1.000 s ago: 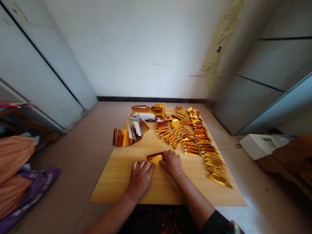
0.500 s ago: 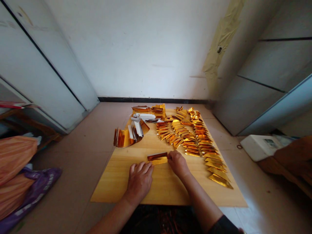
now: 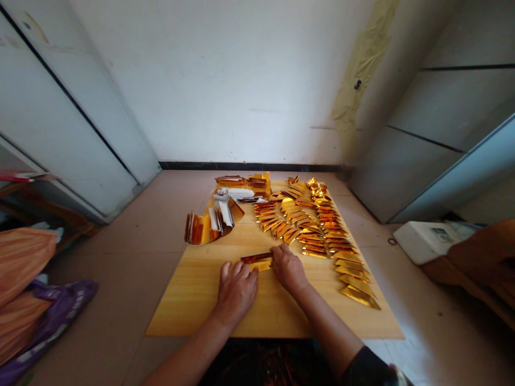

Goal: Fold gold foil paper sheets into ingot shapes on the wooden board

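Since it's a head-cam view looking down, the main thing you see is a gold foil strip [image 3: 257,262] lying flat on a wooden board [image 3: 189,313], a bit in from the near edge, with a darker band along its far side. The left hand [image 3: 236,292] is just left of it, fingers a little apart and curled down, with the tips at or right by the strip's left end. The right hand [image 3: 287,269] sits on the strip's right end, fingers together. From this angle, I can't tell if it's actually pinching the foil or just pressing down.

Past the hands, folded gold pieces [image 3: 317,230] run in long angled rows across the right side of the board. Toward the far left there's a curved bundle of gold foil and white paper [image 3: 203,229], with small gold stacks [image 3: 259,184] beyond it.

The board sits on a tile floor [image 3: 112,300] against a white wall [image 3: 241,86]. Orange bags [image 3: 22,268] and a purple bag [image 3: 56,316] are piled on the left, and a white box [image 3: 422,244] sits over on the right.
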A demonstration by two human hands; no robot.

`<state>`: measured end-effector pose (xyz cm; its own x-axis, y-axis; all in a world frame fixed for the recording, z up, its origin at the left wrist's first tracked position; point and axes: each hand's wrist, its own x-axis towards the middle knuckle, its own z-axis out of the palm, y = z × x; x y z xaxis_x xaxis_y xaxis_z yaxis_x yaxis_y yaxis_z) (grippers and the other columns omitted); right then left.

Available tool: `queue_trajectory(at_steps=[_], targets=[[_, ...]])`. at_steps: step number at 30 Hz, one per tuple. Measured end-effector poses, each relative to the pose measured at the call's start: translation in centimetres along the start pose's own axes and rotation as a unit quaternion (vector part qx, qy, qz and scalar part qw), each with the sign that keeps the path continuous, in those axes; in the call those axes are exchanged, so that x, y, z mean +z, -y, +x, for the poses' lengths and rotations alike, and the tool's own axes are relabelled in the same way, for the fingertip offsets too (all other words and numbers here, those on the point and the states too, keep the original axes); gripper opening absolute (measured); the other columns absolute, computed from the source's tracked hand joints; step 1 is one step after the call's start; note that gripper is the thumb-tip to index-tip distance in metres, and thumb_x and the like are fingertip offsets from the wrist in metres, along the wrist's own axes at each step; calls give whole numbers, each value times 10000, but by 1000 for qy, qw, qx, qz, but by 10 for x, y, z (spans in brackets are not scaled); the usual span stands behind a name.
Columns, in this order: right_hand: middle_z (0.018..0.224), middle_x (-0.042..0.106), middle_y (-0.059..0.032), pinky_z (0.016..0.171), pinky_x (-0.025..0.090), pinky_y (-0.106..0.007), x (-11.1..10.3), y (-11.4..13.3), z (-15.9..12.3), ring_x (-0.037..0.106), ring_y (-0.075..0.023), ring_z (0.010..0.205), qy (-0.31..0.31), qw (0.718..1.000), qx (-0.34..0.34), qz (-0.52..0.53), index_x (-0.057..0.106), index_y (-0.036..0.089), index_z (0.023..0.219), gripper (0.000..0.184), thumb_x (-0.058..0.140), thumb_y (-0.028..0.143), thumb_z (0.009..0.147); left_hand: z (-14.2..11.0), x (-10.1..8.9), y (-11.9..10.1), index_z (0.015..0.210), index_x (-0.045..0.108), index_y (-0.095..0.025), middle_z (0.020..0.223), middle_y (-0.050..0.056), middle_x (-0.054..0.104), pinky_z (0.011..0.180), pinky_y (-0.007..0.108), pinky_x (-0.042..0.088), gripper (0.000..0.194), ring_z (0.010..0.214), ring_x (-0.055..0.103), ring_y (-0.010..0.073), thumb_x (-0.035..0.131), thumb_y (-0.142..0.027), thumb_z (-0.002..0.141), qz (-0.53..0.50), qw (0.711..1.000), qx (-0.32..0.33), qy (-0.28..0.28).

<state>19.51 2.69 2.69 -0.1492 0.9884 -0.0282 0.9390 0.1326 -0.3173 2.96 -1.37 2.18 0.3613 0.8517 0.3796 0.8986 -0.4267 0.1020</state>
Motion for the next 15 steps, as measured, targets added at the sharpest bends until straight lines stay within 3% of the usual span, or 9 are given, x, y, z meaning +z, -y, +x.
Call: queue_trajectory(at_steps=[7, 15], targets=[[1091, 520, -74, 754, 415, -310, 11, 24, 2, 505, -226, 1011, -40, 998, 55, -1, 559, 228, 1039, 310, 627, 360, 768, -5, 1, -3, 978, 655, -228, 785, 42, 624, 921, 500, 304, 202, 863, 551, 230, 485, -217, 869, 11, 1000, -2, -1], [1030, 531, -48, 692, 377, -262, 14, 19, 6, 549, -173, 904, -35, 997, 75, -1, 567, 213, 956, 138, 546, 241, 822, -14, 2, 3, 995, 640, -205, 919, 54, 665, 969, 503, 286, 196, 955, 570, 229, 501, -203, 856, -19, 1000, -4, -12]])
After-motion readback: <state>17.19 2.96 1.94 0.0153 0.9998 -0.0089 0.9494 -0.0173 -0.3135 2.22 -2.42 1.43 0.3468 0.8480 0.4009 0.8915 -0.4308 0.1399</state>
